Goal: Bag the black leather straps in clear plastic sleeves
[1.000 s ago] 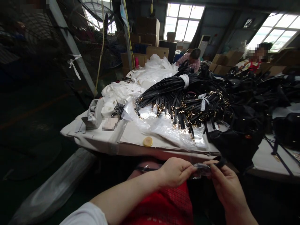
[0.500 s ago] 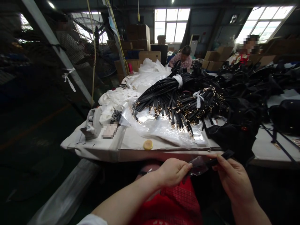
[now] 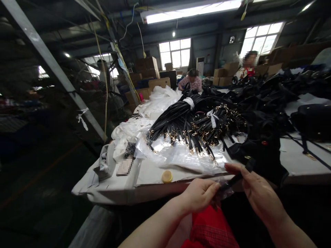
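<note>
In front of the table edge, my left hand (image 3: 200, 194) pinches a small clear plastic bag (image 3: 228, 193) at the end of a black strap (image 3: 234, 179). My right hand (image 3: 260, 194) grips the strap farther along, thumb on top, with a short end standing up past the fingers. Part of the strap is hidden by the fingers. Beyond my hands lies a big bundle of black straps (image 3: 168, 120) with gold clasps, tied with white wrap. A second tied bundle (image 3: 204, 120) sits against its right side.
Clear plastic sheeting (image 3: 181, 160) lies under the straps. A round yellow tin (image 3: 167, 176) is near the table's front edge. Black bags (image 3: 261, 148) pile up on the right, white material (image 3: 129, 132) on the left. A slanted metal post (image 3: 59, 72) rises at left. Co-workers are behind.
The camera view has tilted upward and turned slightly. My hands have come closer together, and the strap end now reaches into the clear plastic by my left fingers.
</note>
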`<state>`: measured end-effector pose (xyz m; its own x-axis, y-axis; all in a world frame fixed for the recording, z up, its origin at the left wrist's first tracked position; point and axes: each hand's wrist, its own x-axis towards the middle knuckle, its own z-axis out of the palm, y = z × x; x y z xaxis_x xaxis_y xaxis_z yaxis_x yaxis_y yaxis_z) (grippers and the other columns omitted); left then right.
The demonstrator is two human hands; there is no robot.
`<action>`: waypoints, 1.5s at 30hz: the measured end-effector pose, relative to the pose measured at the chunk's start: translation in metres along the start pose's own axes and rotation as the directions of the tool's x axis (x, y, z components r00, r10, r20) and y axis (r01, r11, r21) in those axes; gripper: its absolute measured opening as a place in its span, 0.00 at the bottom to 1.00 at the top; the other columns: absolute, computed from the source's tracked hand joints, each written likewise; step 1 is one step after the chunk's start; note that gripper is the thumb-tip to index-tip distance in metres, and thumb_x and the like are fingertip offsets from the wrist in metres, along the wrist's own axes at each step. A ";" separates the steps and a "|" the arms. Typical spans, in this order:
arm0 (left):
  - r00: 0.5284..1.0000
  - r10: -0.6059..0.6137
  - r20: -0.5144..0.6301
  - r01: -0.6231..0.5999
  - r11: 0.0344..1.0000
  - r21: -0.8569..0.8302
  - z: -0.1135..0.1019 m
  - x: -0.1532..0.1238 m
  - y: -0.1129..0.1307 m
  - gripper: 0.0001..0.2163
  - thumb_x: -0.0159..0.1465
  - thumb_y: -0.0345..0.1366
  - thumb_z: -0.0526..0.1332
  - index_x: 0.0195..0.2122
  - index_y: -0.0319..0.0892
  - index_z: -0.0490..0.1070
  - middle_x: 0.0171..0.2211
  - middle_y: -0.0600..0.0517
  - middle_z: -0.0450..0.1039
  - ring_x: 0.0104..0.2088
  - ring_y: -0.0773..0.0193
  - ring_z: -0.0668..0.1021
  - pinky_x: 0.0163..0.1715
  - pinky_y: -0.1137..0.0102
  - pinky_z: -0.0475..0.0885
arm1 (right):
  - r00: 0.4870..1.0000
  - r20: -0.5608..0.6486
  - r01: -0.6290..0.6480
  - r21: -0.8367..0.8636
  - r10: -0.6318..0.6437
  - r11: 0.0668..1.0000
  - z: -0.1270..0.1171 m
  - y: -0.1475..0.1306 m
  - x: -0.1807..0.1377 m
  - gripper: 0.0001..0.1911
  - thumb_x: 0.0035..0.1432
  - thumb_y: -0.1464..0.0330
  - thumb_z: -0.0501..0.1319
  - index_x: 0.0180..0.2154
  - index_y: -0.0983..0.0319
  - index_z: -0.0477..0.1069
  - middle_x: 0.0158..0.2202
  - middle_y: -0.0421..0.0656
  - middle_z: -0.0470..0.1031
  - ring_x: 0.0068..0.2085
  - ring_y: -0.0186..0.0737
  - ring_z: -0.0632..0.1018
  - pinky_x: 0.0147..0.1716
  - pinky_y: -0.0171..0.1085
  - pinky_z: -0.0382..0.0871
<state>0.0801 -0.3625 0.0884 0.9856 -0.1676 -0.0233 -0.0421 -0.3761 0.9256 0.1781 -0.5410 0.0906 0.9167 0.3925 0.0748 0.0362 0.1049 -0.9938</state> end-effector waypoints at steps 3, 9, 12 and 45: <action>0.996 0.049 -0.079 -0.036 0.987 0.158 -0.001 0.008 0.006 0.27 0.71 0.51 0.42 0.32 0.38 0.74 0.27 0.50 0.74 0.26 0.66 0.72 0.28 0.74 0.65 | 0.989 0.130 0.092 -0.126 -0.076 0.988 0.006 -0.009 0.002 0.23 0.60 0.48 0.59 0.45 0.55 0.81 0.56 0.47 0.74 0.62 0.55 0.67 0.65 0.52 0.53; 0.962 0.153 -0.227 -0.094 0.963 0.252 0.002 0.027 0.026 0.25 0.71 0.49 0.42 0.26 0.40 0.69 0.25 0.51 0.71 0.26 0.67 0.69 0.29 0.72 0.63 | 0.964 0.230 0.164 -0.128 -0.132 0.978 0.016 -0.022 0.006 0.24 0.61 0.47 0.57 0.46 0.55 0.81 0.60 0.47 0.71 0.63 0.57 0.66 0.64 0.54 0.54; 0.938 0.184 -0.292 -0.120 0.967 0.226 0.000 0.034 0.043 0.26 0.72 0.49 0.42 0.26 0.40 0.70 0.24 0.51 0.71 0.26 0.67 0.70 0.29 0.72 0.63 | 0.974 0.010 0.226 -0.084 -0.226 0.970 0.010 -0.037 0.017 0.23 0.57 0.48 0.62 0.46 0.54 0.80 0.54 0.47 0.76 0.59 0.55 0.70 0.63 0.52 0.57; 0.910 -0.106 -0.401 -0.248 0.637 -0.730 -0.057 0.023 0.111 0.19 0.65 0.50 0.59 0.26 0.41 0.61 0.13 0.62 0.56 0.10 0.79 0.54 0.10 0.80 0.46 | 0.532 0.825 -0.575 0.186 0.192 0.797 0.056 -0.029 -0.034 0.38 0.49 0.35 0.57 0.38 0.62 0.79 0.30 0.46 0.80 0.34 0.44 0.80 0.37 0.37 0.72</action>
<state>0.1076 -0.3561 0.2121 0.9670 0.2528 0.0321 -0.1511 0.4676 0.8709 0.1240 -0.5061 0.1212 0.1665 0.9825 -0.0831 -0.5725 0.0276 -0.8194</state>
